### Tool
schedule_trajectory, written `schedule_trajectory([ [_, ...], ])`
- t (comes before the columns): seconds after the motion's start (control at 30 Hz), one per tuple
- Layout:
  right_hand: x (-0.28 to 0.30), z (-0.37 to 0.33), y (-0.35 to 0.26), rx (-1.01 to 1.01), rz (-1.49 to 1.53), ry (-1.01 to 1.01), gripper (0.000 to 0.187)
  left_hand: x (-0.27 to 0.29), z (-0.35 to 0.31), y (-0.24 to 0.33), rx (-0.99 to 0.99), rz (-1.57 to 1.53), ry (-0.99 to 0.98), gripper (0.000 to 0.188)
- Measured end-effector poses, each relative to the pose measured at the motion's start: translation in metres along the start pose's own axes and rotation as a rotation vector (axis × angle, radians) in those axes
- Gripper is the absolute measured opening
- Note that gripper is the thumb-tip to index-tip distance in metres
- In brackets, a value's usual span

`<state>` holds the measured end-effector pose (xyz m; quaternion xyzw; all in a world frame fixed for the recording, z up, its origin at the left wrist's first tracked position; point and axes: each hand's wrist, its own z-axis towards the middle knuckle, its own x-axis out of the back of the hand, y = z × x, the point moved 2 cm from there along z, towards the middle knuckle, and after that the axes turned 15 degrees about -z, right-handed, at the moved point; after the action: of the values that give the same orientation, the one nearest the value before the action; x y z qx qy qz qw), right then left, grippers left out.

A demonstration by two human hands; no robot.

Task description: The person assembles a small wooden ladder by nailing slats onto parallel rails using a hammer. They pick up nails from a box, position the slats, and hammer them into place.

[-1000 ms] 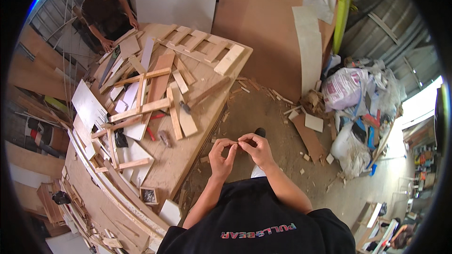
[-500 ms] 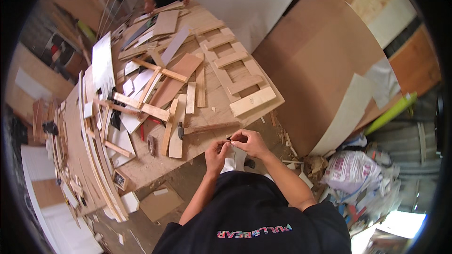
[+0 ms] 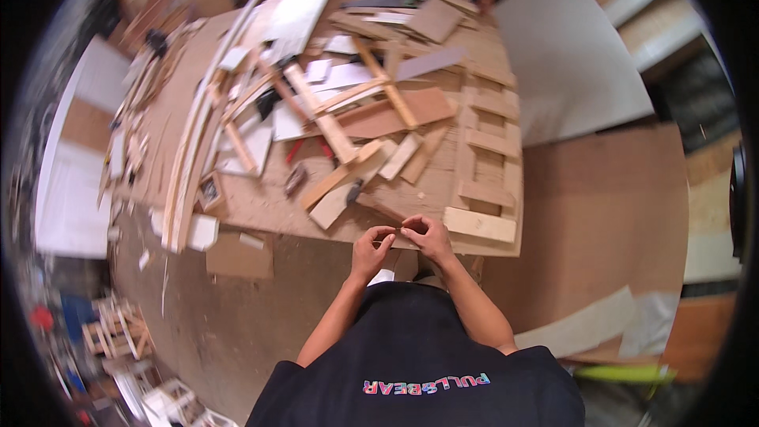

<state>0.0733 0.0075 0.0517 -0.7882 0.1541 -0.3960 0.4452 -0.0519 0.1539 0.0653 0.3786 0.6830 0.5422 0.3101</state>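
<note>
My left hand and my right hand meet at the near edge of the wooden table. Both are closed in a pinch, fingertips almost touching, over something too small to make out. Just beyond my fingers lies a hammer, its handle partly hidden behind my hands. To the right of my right hand, a slatted wooden frame rests flat on the table, with a pale wood block across its near end. Short light boards lie beyond my left hand.
A pile of offcuts and joined wooden strips covers the table's middle. Long strips run along its left side. Another person's hand is at the far edge. A large brown panel stands on the right.
My view has swung left, so the table appears farther right and more floor shows at lower left. My hands stay pinched together near the table edge.
</note>
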Motion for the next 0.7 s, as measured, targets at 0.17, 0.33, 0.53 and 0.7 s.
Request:
schedule_trajectory([
  [0.17,-0.065,0.025,-0.023,0.121,-0.066,-0.132,0.022,0.081,-0.046,-0.034,0.008,-0.098,0.345,0.021],
  [0.33,-0.155,0.049,-0.075,0.180,-0.181,-0.250,0.023,0.182,-0.079,-0.093,0.076,-0.241,0.645,0.018],
  [0.53,-0.303,0.118,-0.152,0.218,-0.159,-0.349,0.025,0.322,-0.032,-0.104,0.029,-0.368,0.736,0.019],
  [0.7,-0.422,0.190,-0.227,0.293,-0.270,-0.251,0.025,0.443,0.025,-0.088,-0.005,-0.236,0.729,0.020],
])
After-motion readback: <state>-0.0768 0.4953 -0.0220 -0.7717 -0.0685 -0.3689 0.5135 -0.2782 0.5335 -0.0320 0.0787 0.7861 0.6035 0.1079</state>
